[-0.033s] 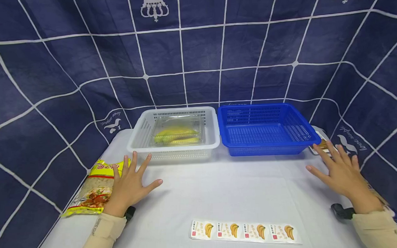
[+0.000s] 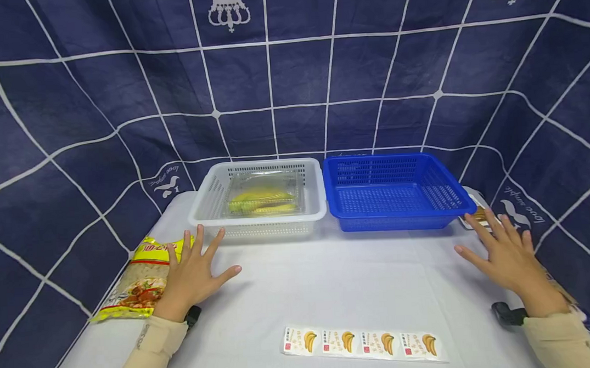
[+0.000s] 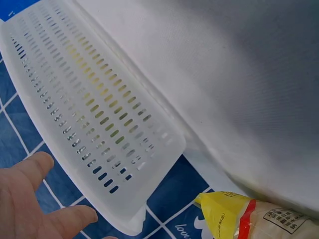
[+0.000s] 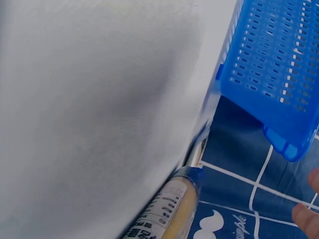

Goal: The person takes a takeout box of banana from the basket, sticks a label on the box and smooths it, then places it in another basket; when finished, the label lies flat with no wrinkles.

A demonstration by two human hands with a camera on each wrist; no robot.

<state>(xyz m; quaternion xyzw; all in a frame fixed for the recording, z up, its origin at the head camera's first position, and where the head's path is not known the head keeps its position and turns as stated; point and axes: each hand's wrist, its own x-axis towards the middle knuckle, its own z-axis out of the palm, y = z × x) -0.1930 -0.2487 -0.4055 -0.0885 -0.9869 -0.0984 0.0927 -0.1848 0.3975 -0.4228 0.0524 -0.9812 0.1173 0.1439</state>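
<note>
Left grip: left grip (image 2: 191, 273) fingers spread, nothing held; yellow-ended bag (image 2: 138, 281) partly overlapped, contact cannot be told.
Right grip: right grip (image 2: 508, 257) fingers spread, nothing held; placed near blue basket (image 2: 393, 223).
Bag: laid at left side of white surface (image 2: 339, 281); judged fairly weighty, soft, slick film; best scooped under the middle.
Blue basket: set at back, right of white basket (image 2: 257, 221); judged light, stiff; best taken by rim.
Clear box: clear box (image 2: 266, 193) held inside white basket, yellow contents seen; judged light, easily dented; best supported by both sides.
Sticker strip: sticker strip (image 2: 363, 344) laid flat at front; judged thin, bendable; best lifted by edge.
Change: none seen against earlier head frame; both grips and all items unmoved.
</note>
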